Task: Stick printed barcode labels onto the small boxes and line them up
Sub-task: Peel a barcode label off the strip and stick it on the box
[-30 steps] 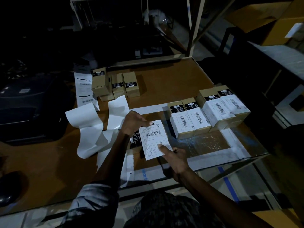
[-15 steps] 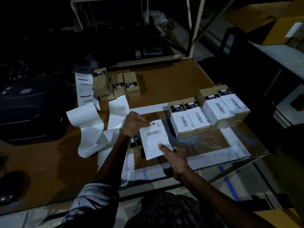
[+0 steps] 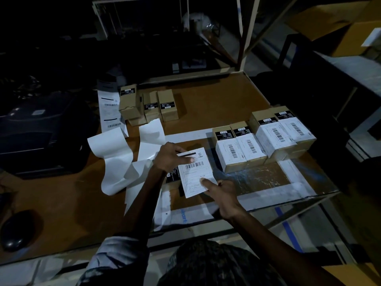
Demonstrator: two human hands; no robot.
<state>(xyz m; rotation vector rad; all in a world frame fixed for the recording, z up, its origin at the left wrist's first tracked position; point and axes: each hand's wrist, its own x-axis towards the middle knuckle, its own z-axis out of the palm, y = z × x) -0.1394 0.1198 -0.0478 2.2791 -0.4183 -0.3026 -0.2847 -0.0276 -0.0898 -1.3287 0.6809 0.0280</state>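
Now the left hand (image 3: 170, 156) pinches the top edge of the barcode label (image 3: 195, 172), thumb on its face, while the right hand (image 3: 221, 194) holds the lower corner, thumb pressing down. The label lies over a small box (image 3: 174, 175) that shows only at its dark end. Just right, four labelled boxes (image 3: 261, 139) stand in a row on the table (image 3: 216, 100). Beyond, unlabelled boxes (image 3: 150, 105) cluster beside curled backing paper (image 3: 115, 153).

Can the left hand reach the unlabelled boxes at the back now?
Probably not at once: the left hand is pinching the label, though bare table before the unlabelled boxes leaves the way free.
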